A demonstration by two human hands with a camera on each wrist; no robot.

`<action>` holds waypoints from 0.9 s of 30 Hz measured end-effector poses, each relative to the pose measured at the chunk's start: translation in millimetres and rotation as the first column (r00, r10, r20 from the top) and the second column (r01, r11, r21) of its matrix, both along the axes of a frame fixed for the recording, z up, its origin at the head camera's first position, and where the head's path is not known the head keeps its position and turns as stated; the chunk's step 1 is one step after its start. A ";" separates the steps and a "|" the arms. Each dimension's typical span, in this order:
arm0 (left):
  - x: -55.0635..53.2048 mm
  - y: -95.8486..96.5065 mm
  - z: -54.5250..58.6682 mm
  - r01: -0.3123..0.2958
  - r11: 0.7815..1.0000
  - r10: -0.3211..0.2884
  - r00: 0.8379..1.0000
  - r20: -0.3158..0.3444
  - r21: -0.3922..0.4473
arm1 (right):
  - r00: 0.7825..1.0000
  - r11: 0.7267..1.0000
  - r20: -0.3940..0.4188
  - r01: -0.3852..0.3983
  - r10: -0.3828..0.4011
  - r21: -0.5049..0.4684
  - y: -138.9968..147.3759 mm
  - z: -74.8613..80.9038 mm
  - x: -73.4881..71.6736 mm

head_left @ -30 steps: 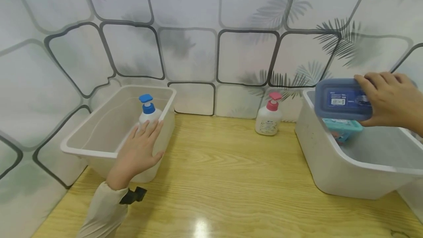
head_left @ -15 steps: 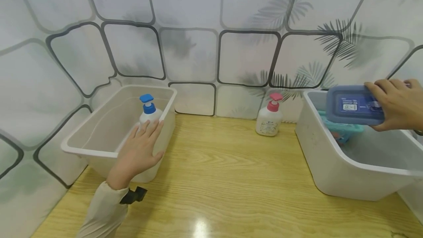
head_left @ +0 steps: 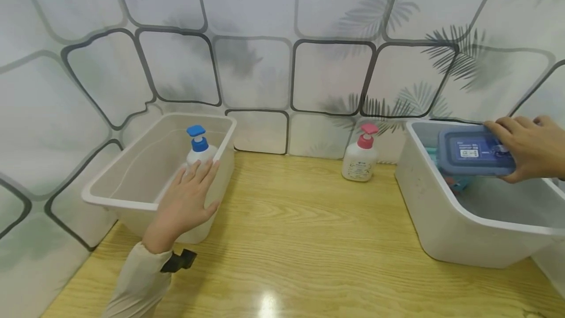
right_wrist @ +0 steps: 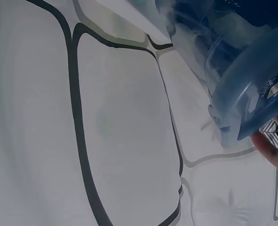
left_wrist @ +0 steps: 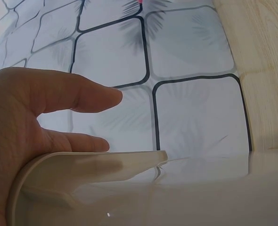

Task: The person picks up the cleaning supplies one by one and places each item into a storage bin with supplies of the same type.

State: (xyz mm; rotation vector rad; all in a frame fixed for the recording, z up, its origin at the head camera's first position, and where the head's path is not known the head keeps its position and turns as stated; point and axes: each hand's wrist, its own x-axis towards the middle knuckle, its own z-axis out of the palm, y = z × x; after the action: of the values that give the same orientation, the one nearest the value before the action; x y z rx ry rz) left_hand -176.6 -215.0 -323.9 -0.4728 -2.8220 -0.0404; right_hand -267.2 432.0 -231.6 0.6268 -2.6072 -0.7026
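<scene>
My right hand grips a blue lidded box by its right end, low inside the white bin on the right. The box hovers over a teal packet lying in that bin. In the right wrist view the blue box fills the upper right and a fingertip shows beneath it. My left hand rests flat, fingers straight, on the front right corner of the left white bin. A pump bottle with a blue top stands inside that bin. The left wrist view shows my fingers lying over the bin's rim.
A white pump bottle with a pink top stands on the wooden counter against the tiled wall, between the two bins. The wall closes off the back and left side.
My right hand has lowered the blue box from above the right bin's rim down into the bin, moving slightly right. The left hand has stayed still on the left bin.
</scene>
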 end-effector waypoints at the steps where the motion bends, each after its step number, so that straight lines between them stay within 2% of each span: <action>1: -0.1 0.2 -0.1 0.001 1.000 -0.001 1.000 0.004 0.002 | 1.000 1.000 0.016 -0.006 0.006 0.000 0.7 -1.0 -0.8; 6: -0.2 0.2 -0.7 0.001 1.000 -0.001 1.000 0.012 0.002 | 0.997 1.000 0.080 -0.010 0.009 0.008 1.6 -5.9 -4.1; 13: -0.2 0.0 0.0 0.001 1.000 -0.001 1.000 0.002 -0.004 | 0.995 1.000 0.100 -0.010 0.009 0.002 3.2 -14.9 -7.2; 20: 0.7 0.1 1.5 -0.004 1.000 0.004 1.000 -0.009 -0.014 | 0.986 0.999 0.162 0.036 -0.042 0.039 7.9 -24.5 -13.3; 27: 1.4 1.1 1.4 -0.003 1.000 0.003 1.000 -0.010 -0.003 | 0.984 0.998 0.168 0.047 -0.054 0.044 11.3 -30.7 -13.7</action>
State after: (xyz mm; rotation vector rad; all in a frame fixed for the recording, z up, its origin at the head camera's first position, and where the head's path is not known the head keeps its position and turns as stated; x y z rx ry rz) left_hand -175.2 -213.9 -322.5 -0.4675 -2.8133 -0.0328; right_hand -280.9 443.4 -262.4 0.6606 -2.7801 -0.7485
